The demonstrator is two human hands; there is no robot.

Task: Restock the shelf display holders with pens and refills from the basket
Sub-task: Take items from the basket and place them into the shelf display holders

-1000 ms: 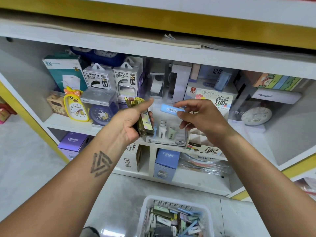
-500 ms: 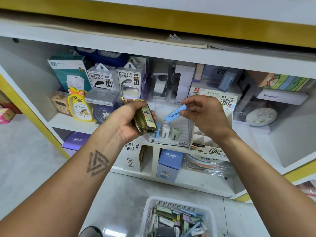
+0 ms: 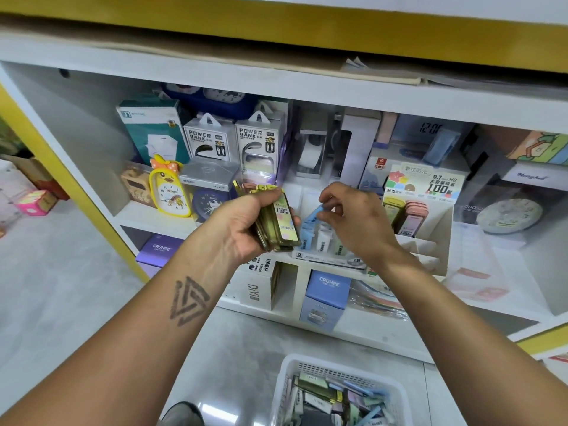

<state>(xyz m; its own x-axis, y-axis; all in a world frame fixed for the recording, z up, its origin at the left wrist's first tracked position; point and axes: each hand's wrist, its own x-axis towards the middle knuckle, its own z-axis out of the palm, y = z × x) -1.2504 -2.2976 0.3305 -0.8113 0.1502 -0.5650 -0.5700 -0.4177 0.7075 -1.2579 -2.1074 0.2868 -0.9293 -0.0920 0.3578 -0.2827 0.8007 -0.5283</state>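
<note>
Refill stack (image 3: 278, 224) in my left hand (image 3: 242, 226); clear holder (image 3: 322, 241) under my right hand (image 3: 356, 222); basket (image 3: 287, 392) below both, on floor.

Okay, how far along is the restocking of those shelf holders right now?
Partway. Done: the clear holder and the printed holder each hold a few packs. In hand: the right hand pinches a blue pack above the clear holder; the left hand grips a green stack. Left: the basket holds many more.

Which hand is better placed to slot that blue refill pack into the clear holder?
The right hand. It already pinches the blue refill pack just above the clear holder. The left hand is full, gripping a stack of gold packs.
</note>
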